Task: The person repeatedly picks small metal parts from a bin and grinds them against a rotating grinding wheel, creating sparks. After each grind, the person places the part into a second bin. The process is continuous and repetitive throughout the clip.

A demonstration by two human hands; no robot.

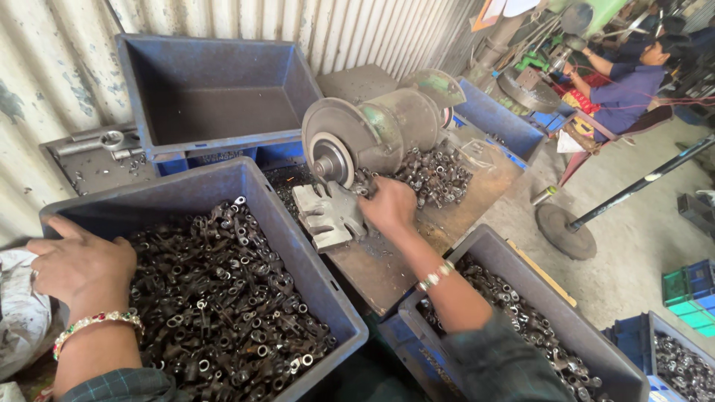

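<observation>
My right hand (pixel 389 207) is stretched out to the bench grinder (pixel 376 134), its fingers closed around a small dark metal part at the notched metal rest plate (pixel 328 214) below the grinding wheel (pixel 331 158). The part itself is mostly hidden by my fingers. My left hand (pixel 80 266) rests on the near left rim of a grey-blue crate (pixel 277 231) that is filled with several small dark metal parts (pixel 223 298). It holds nothing that I can see. A loose pile of the same parts (pixel 436 173) lies on the bench right of the grinder.
An empty blue crate (pixel 216 93) stands behind against the corrugated wall. A second crate of parts (pixel 536 320) sits under my right forearm. Another person (pixel 625 82) sits at a machine at the far right. A pole on a round base (pixel 567 231) stands on the floor.
</observation>
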